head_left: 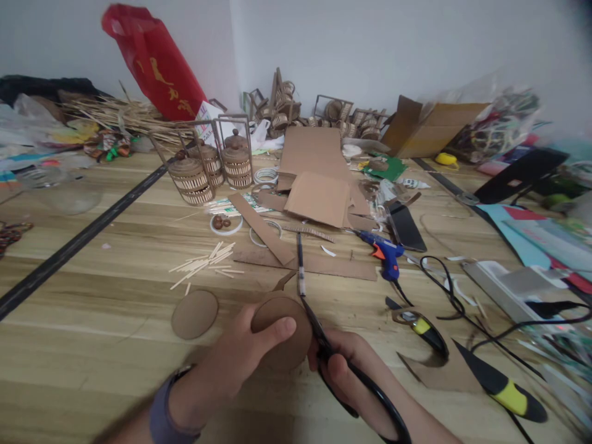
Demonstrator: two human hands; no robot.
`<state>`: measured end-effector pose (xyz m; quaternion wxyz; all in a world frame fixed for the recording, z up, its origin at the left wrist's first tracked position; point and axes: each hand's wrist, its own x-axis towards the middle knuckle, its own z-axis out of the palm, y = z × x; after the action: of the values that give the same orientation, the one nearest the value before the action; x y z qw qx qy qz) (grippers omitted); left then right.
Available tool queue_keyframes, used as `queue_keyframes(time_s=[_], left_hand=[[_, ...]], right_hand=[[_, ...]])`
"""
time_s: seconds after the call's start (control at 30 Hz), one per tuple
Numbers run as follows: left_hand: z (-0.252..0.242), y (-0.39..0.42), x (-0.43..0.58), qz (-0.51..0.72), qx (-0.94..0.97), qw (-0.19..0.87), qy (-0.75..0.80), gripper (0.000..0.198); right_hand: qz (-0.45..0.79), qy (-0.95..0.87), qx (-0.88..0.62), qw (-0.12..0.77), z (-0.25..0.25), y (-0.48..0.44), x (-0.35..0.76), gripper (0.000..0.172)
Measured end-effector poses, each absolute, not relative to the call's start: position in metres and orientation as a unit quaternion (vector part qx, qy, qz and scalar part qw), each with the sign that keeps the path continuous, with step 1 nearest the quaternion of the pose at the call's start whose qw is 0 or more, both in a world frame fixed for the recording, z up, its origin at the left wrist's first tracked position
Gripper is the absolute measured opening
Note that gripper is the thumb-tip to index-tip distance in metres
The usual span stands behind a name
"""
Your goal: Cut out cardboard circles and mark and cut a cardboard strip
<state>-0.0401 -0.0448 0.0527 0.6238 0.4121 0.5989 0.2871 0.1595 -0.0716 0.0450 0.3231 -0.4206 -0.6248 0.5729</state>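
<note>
Between thumb and fingers, my left hand [245,345] grips a round cardboard disc [282,308] above the wooden table. Black-handled scissors [324,345] sit in my right hand [356,370], their blades along the disc's right edge. A thin offcut of cardboard [285,280] shows just beyond the disc. To the left of my left hand, a second cardboard disc [195,314] lies flat on the table. A dark pen [301,262] lies past the scissor tips.
Thin wooden sticks [203,264] lie left of centre, near woven lidded baskets [189,179]. A blue glue gun [386,253], cardboard sheets [319,197] and a dark phone [405,225] are beyond my hands. At right are a yellow-black cutter [509,391] and a cable [456,302].
</note>
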Motion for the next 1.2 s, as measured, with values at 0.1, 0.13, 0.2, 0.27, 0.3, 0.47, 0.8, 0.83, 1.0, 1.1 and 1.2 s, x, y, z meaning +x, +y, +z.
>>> queue_keyframes(time_s=[0.1,0.13,0.2,0.27,0.3,0.47,0.8,0.83,1.0,1.1,1.2], left_hand=[[0.0546,-0.0446,-0.04,0.281,0.409,0.621,0.606,0.059],[0.0552,-0.0446,-0.0399,0.279,0.406,0.621,0.609,0.058],[0.056,-0.0444,-0.0395,0.279,0.404,0.622,0.609,0.057],[0.0562,-0.0439,-0.0391,0.279,0.403,0.62,0.613,0.056],[0.0563,-0.0436,-0.0389,0.278,0.402,0.621,0.612,0.056],[0.0579,-0.0429,-0.0389,0.288,0.406,0.626,0.6,0.057],[0.0579,-0.0406,-0.0408,0.28,0.407,0.628,0.601,0.062],[0.0584,-0.0404,-0.0408,0.278,0.405,0.628,0.604,0.062],[0.0604,-0.0405,-0.0417,0.27,0.404,0.632,0.604,0.064],[0.059,-0.0406,-0.0421,0.273,0.406,0.633,0.6,0.062],[0.0572,-0.0401,-0.0423,0.281,0.411,0.635,0.59,0.062]], right_hand=[[0.573,-0.628,-0.419,0.319,0.0435,-0.0723,0.1615,0.071],[0.573,-0.63,-0.418,0.317,0.043,-0.0725,0.1622,0.072],[0.571,-0.633,-0.417,0.315,0.0424,-0.0726,0.1632,0.072],[0.569,-0.633,-0.419,0.316,0.0422,-0.0725,0.1635,0.073],[0.569,-0.632,-0.42,0.317,0.0423,-0.0725,0.1635,0.072],[0.572,-0.631,-0.416,0.32,0.042,-0.0732,0.1636,0.071],[0.559,-0.647,-0.418,0.308,0.0419,-0.0729,0.1663,0.071],[0.556,-0.65,-0.418,0.307,0.0418,-0.0727,0.1664,0.072],[0.546,-0.658,-0.418,0.307,0.0402,-0.0724,0.1668,0.072],[0.544,-0.659,-0.416,0.31,0.0388,-0.0716,0.1672,0.071],[0.547,-0.656,-0.417,0.31,0.0383,-0.0709,0.167,0.071]])
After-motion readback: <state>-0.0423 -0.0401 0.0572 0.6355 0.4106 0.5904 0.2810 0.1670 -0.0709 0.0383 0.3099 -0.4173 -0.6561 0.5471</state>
